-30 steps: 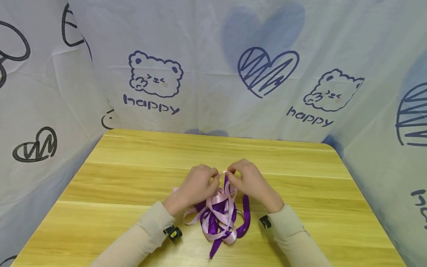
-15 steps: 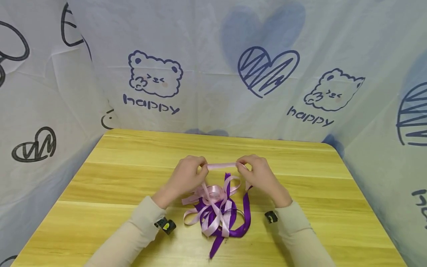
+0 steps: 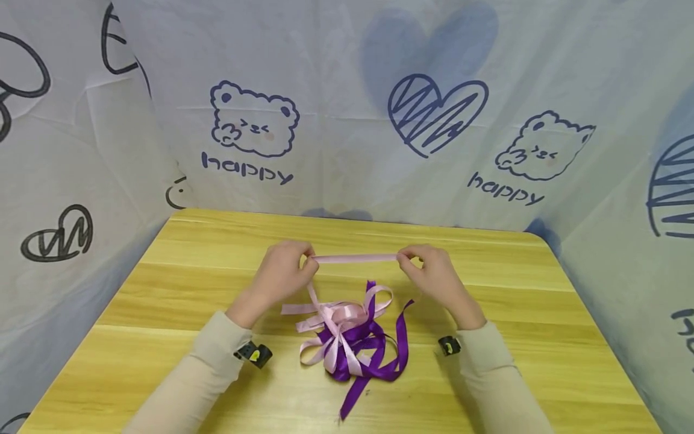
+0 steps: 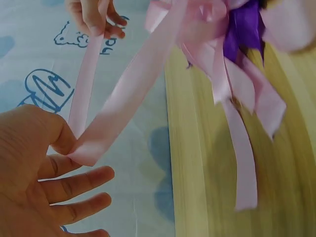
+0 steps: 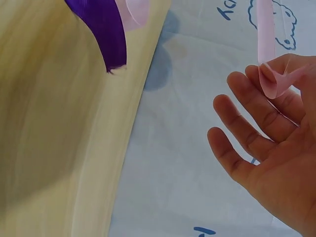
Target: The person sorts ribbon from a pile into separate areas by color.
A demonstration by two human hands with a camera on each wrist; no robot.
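Pink ribbon taut above the counter

The pink ribbon makes a straight span roughly parallel to the counter's far edge, closer to that edge than the heap is. The left hand pinches one end of the span between thumb and forefinger, its other fingers spread; there the ribbon folds over and slants down to the heap. The right hand pinches the other end, its remaining fingers apart and slightly bent, and a short length of ribbon turns in towards its palm.

The heap lies on the counter about midway between the left and right edges. Its pink loops are mostly on the left, with loose tails pointing to the left edge. Purple ribbon tangles with them: one strip points towards the near side, one end to the far edge, and one curls up on the right, its frayed end apart from the right hand.

Pale sleeves cover the arms, with black devices at both wrists. White cloth stands beyond the far edge and both side edges, printed with bears and hearts.
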